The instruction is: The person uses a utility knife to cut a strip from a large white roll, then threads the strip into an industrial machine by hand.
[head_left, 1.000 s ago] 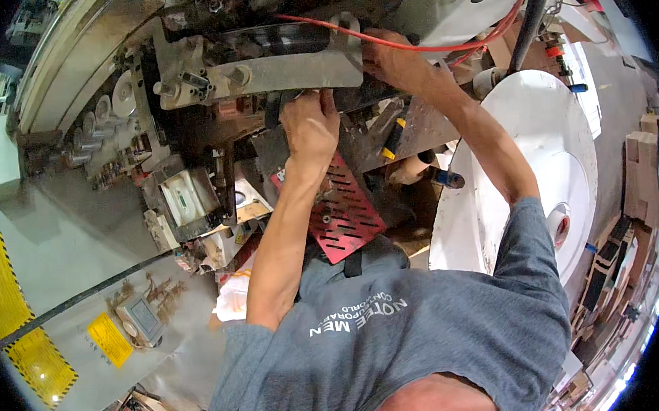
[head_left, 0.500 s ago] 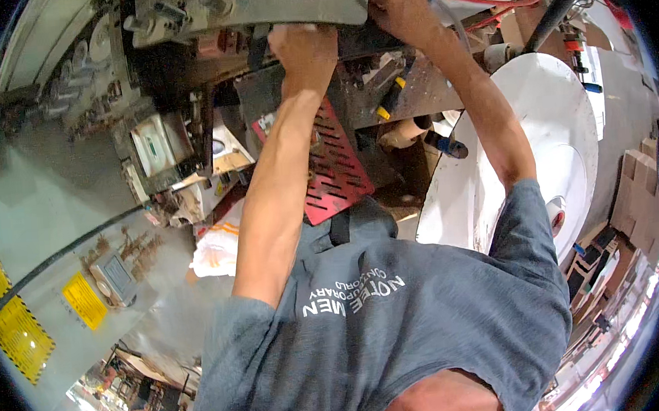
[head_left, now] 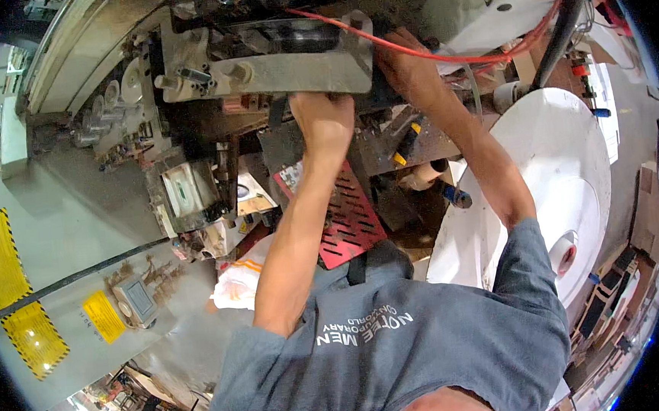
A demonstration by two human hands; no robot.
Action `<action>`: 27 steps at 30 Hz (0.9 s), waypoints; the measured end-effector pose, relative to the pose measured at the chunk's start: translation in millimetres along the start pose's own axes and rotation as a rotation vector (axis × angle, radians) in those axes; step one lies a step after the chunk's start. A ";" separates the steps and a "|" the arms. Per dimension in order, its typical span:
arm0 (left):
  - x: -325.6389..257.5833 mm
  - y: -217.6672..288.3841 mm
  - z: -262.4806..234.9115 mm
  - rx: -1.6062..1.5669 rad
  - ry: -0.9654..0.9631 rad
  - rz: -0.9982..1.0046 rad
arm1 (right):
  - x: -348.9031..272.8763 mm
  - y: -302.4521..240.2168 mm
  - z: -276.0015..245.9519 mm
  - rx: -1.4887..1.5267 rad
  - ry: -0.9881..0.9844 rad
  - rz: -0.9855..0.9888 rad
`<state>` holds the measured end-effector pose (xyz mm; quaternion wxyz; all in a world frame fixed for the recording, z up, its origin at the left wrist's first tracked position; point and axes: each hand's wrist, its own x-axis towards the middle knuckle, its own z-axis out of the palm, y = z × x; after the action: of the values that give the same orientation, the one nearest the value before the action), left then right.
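Observation:
My left hand [head_left: 325, 120] reaches up under a curved, worn metal bar [head_left: 290, 72] on the machine. The bar hides its fingers, so what they hold, if anything, does not show. Past the bar's right end, my right hand [head_left: 402, 67] reaches into a dark gap, partly behind a thin red hose [head_left: 406, 50]. Its fingers are hidden too. Below my hands, a red slotted plate [head_left: 353, 230] slopes down near my waist, beside my left forearm.
A large white disc-shaped reel [head_left: 511, 185] stands by my right arm. A yellow-and-black handled tool [head_left: 407, 145] and a cardboard tube [head_left: 424, 174] lie between my forearms. White cloth [head_left: 237, 282] is left of my left forearm. A thick black cable [head_left: 565, 21] hangs at upper right.
My view has tilted up, so the machine, reel and arms sit lower in the picture and more of the machine's top shows. Both hands stay at about the same places on the machine.

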<state>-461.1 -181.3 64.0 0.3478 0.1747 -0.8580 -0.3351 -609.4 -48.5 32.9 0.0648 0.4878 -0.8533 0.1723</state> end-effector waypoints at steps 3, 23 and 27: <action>-32.5 20.6 -28.6 -0.322 -0.053 -0.501 | 1.6 -2.7 -2.7 -0.029 -0.005 -0.040; -16.2 -15.9 -52.2 -0.979 -0.251 -0.895 | -12.9 -6.7 33.4 0.188 0.234 -0.024; -16.8 -18.8 -55.5 -0.968 -0.275 -0.893 | -14.0 -21.5 40.5 0.296 0.090 0.173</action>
<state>-408.5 -210.9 72.5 0.1026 0.2931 -0.4927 -0.8129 -581.5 -61.6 -3.8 0.0154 0.4085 -0.8537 0.3225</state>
